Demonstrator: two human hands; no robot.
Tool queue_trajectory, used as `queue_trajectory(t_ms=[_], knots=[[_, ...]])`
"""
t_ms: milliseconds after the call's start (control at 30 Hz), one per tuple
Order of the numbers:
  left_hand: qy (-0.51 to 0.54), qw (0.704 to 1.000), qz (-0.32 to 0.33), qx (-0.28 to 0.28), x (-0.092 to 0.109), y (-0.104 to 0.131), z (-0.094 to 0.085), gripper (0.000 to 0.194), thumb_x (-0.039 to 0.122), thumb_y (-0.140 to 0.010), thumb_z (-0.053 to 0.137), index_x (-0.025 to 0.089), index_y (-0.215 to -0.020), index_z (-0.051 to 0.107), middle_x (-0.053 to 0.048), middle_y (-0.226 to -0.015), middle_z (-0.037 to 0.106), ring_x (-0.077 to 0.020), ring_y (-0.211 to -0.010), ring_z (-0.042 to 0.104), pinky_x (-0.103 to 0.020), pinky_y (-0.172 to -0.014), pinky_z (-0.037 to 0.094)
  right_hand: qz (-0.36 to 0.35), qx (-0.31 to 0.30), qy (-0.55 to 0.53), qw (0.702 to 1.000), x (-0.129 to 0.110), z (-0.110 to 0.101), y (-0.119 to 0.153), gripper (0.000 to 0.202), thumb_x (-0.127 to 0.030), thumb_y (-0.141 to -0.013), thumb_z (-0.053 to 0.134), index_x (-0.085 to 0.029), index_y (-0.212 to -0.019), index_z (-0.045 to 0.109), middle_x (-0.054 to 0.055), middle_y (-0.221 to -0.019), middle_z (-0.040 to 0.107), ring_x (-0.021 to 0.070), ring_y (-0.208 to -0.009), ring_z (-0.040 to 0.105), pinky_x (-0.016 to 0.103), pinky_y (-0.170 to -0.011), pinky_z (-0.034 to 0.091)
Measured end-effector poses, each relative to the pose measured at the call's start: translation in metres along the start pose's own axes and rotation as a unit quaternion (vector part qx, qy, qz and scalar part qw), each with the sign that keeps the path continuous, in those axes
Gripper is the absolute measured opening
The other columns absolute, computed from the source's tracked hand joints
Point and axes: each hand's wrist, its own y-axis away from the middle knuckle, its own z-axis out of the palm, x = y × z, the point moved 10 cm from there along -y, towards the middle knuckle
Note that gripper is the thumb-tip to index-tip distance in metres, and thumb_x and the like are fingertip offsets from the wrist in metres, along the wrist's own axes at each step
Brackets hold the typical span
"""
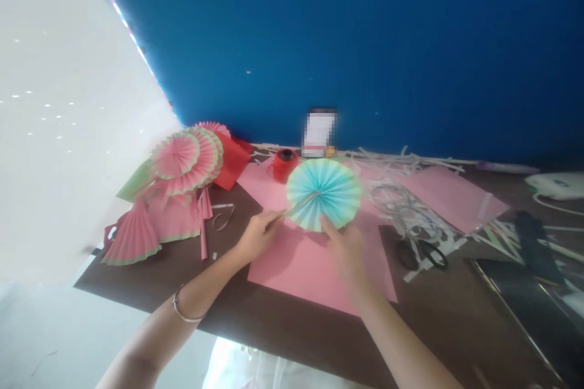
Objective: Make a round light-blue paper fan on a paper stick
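Observation:
A round pleated paper fan, turquoise with a pale green rim, is held up above the table. My left hand is closed around its thin stick handle, which reaches to the fan's centre. My right hand grips the fan's lower edge, one finger lying on the pleats and the other fingers partly hidden. Beneath both hands lie pink paper sheets. Just behind the fan stands a red roll of tape.
Pink pleated fans with green edges are piled at the left, beside red paper. At the right are white paper strips, black-handled scissors, another pink sheet and a dark flat panel. A blue wall rises behind.

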Motion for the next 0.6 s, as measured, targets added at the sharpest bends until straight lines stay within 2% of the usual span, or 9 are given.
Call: queue_trajectory(t_ms=[133, 267, 400, 600], knots=[[-0.053, 0.997, 0.048, 0.007, -0.0002, 0.0013, 0.0002, 0.036, 0.028, -0.087, 0.044, 0.015, -0.117, 0.060, -0.007, -0.082, 0.064, -0.0150, -0.072, 0.055, -0.026, -0.072, 0.042, 0.029, -0.016, 0.008, 0.999, 0.0089, 0.0043, -0.0001, 0.048, -0.052, -0.071, 0.059, -0.012, -0.095, 0.067, 0.008, -0.072, 0.069, 0.0266, -0.069, 0.062, 0.032, -0.059, 0.044], [-0.079, 0.993, 0.084, -0.001, -0.0010, 0.0028, 0.0033, 0.036, 0.026, -0.089, 0.040, 0.014, -0.119, 0.058, -0.005, -0.076, 0.058, -0.0129, -0.067, 0.052, -0.025, -0.067, 0.042, 0.029, -0.016, -0.002, 0.999, 0.0122, 0.0059, -0.0008, 0.048, -0.052, -0.071, 0.059, -0.012, -0.097, 0.066, 0.009, -0.079, 0.070, 0.0264, -0.073, 0.062, 0.033, -0.061, 0.044], [-0.062, 0.996, 0.067, -0.013, -0.0022, 0.0027, 0.0046, 0.037, 0.027, -0.089, 0.042, 0.014, -0.119, 0.058, -0.003, -0.074, 0.055, -0.0113, -0.064, 0.049, -0.023, -0.063, 0.041, 0.009, -0.012, -0.017, 1.000, 0.0081, 0.0059, -0.0013, 0.047, -0.050, -0.070, 0.060, -0.013, -0.099, 0.065, 0.009, -0.078, 0.069, 0.0265, -0.072, 0.062, 0.034, -0.061, 0.045], [-0.020, 0.999, 0.021, -0.037, -0.0014, 0.0000, 0.0054, 0.036, 0.032, -0.089, 0.043, 0.014, -0.113, 0.063, -0.003, -0.074, 0.058, -0.0122, -0.068, 0.051, -0.022, -0.066, 0.041, -0.007, -0.002, -0.036, 0.999, 0.0084, 0.0042, -0.0039, 0.042, -0.048, -0.072, 0.059, -0.014, -0.098, 0.064, 0.010, -0.073, 0.068, 0.0275, -0.068, 0.061, 0.037, -0.060, 0.047]])
